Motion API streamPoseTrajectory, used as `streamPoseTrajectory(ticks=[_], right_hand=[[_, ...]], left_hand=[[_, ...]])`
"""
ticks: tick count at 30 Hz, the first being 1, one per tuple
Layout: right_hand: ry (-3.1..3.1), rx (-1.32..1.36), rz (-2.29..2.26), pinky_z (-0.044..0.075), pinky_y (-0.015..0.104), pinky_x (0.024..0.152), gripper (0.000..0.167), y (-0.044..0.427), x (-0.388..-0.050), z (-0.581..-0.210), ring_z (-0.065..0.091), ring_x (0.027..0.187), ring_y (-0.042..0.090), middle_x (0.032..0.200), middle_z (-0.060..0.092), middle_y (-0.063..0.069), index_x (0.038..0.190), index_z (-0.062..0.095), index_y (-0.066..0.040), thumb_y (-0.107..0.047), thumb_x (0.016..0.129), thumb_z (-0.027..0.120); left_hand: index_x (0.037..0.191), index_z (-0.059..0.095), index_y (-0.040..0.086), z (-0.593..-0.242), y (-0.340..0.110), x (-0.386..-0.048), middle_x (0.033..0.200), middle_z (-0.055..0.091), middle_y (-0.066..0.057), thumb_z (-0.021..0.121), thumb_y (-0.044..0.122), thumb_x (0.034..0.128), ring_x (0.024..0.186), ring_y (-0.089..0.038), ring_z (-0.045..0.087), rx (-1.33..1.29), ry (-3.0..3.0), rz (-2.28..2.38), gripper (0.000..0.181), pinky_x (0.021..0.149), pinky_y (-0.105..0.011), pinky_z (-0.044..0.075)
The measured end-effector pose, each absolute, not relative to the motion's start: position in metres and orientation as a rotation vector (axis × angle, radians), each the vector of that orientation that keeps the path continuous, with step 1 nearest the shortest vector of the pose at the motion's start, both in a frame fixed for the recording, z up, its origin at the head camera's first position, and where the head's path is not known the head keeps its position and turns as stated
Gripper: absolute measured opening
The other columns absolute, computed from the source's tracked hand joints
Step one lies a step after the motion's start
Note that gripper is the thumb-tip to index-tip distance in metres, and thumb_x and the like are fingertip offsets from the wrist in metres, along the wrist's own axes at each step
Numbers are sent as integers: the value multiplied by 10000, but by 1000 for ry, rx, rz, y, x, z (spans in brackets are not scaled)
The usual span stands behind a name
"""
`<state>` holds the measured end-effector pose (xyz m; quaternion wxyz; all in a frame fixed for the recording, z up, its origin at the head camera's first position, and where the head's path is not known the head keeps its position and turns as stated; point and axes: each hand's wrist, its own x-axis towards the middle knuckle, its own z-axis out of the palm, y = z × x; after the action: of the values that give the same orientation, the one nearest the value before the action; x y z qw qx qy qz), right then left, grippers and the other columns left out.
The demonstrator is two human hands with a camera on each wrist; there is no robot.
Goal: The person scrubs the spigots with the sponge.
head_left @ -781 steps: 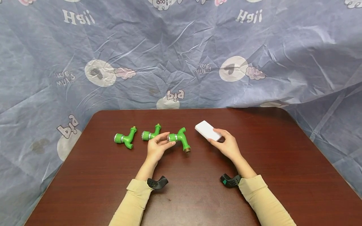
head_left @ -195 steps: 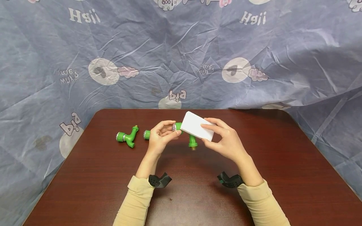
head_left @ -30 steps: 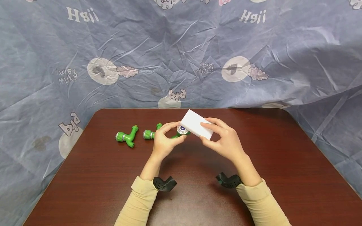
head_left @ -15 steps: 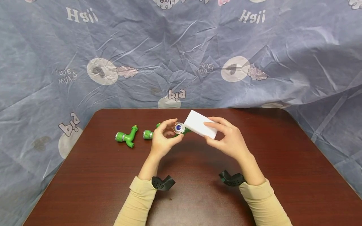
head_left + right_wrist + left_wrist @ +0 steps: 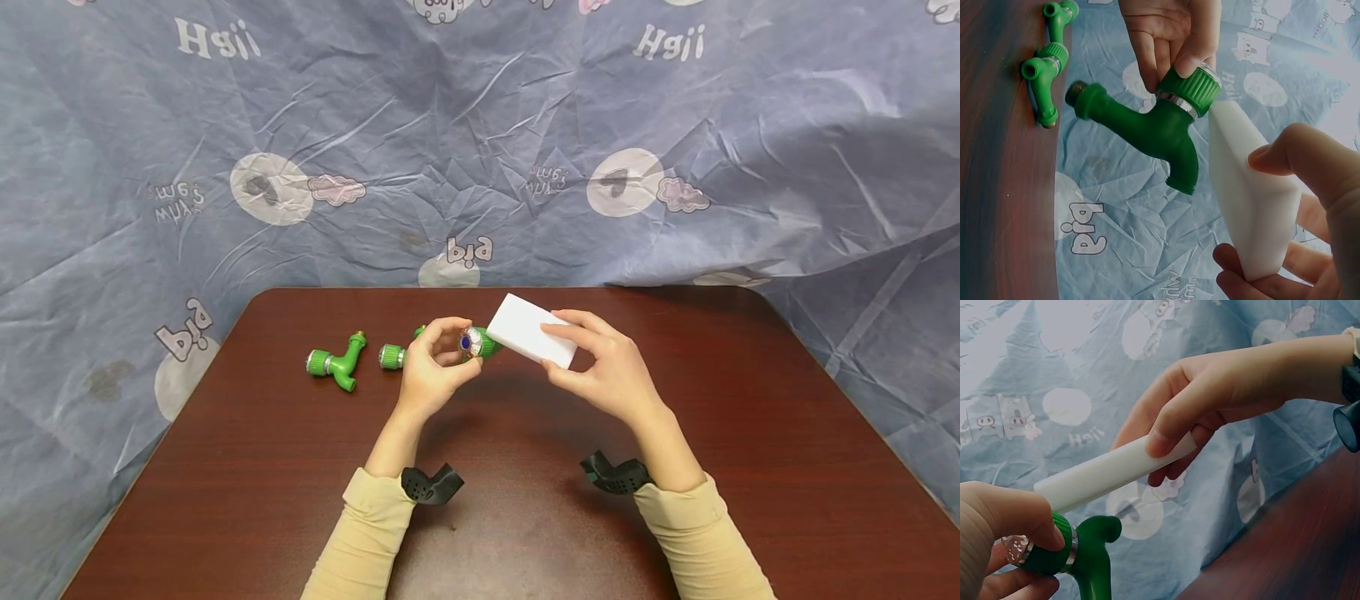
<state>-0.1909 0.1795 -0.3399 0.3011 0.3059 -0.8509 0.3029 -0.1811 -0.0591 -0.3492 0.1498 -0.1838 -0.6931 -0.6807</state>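
Observation:
My left hand (image 5: pixel 429 377) pinches a green faucet (image 5: pixel 1157 128) by its ribbed knob, held up above the table. The knob's clear cap with a blue centre faces back toward the head camera. In my right hand (image 5: pixel 609 367) is a white sponge block (image 5: pixel 528 329), gripped between thumb and fingers. One end of the sponge meets or nearly meets the faucet's knob in the right wrist view; actual contact is hard to tell. Most of the faucet's body is hidden behind the sponge in the head view, while its spout and brass-threaded inlet show in the right wrist view.
Two more green faucets lie on the dark red-brown table: one at the left (image 5: pixel 337 365), another (image 5: pixel 392 357) partly behind my left hand. A wrinkled blue-grey printed cloth (image 5: pixel 420 167) hangs behind the table (image 5: pixel 675 500). Each wrist wears a black camera mount.
Since one second ago, the faucet has turned in my left hand, its cap swinging left so the green knob shows. Both hands have shifted slightly, the sponge a little to the right.

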Motion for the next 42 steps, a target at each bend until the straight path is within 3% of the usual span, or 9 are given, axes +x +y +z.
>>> streamPoseTrajectory(ticks=[8, 15, 20, 24, 29, 34, 42], right_hand=[[-2256, 794, 798, 454, 269, 733, 371, 181, -192, -340, 612, 973, 181, 1131, 635, 18, 1040, 725, -140, -170, 673, 768], [-2288, 822, 801, 471, 298, 745, 380, 180, -192, -341, 602, 1003, 177, 1151, 627, 15, 1059, 717, -150, -186, 684, 767], [-2323, 858, 790, 483, 318, 740, 387, 180, -192, -342, 594, 1023, 178, 1165, 618, 14, 1073, 710, -153, -189, 692, 771], [-2345, 866, 777, 489, 326, 741, 397, 180, -192, -342, 593, 1022, 177, 1169, 614, 10, 1079, 708, -151, -191, 689, 774], [-2381, 885, 775, 483, 311, 760, 392, 182, -191, -341, 593, 1015, 165, 1166, 612, 5, 1068, 713, -149, -193, 684, 781], [-2374, 980, 801, 466, 265, 786, 382, 184, -190, -340, 595, 1006, 161, 1166, 614, 7, 1058, 715, -144, -183, 685, 786], [-2361, 958, 804, 458, 275, 775, 389, 185, -190, -338, 595, 1007, 182, 1167, 615, 26, 1063, 713, -139, -163, 681, 781]], left_hand=[[1081, 627, -80, -367, -60, -195, 1021, 620, -213, 749, -105, 696, 867, -301, 635, -495, -1925, -1962, 405, 764, -409, 549], [971, 617, -21, -377, -59, -203, 862, 649, -110, 805, 21, 693, 742, -180, 644, -279, -1909, -1992, 339, 627, -248, 538], [984, 603, -42, -366, -58, -195, 809, 602, -78, 761, -9, 736, 659, -147, 604, -255, -1859, -2036, 295, 546, -185, 471], [1055, 633, -84, -352, -58, -186, 805, 600, -126, 710, -49, 781, 645, -199, 586, -311, -1856, -2012, 287, 553, -183, 463], [1041, 628, -105, -352, -58, -185, 809, 598, -81, 689, -42, 804, 634, -95, 606, -278, -1841, -2050, 252, 593, -189, 506], [1029, 620, -115, -351, -59, -185, 792, 568, -23, 699, -33, 796, 620, -87, 613, -200, -1834, -2076, 259, 592, -194, 511], [989, 643, -95, -351, -59, -183, 776, 611, -76, 727, 8, 788, 597, -56, 590, -132, -1868, -1987, 240, 535, -177, 464]])
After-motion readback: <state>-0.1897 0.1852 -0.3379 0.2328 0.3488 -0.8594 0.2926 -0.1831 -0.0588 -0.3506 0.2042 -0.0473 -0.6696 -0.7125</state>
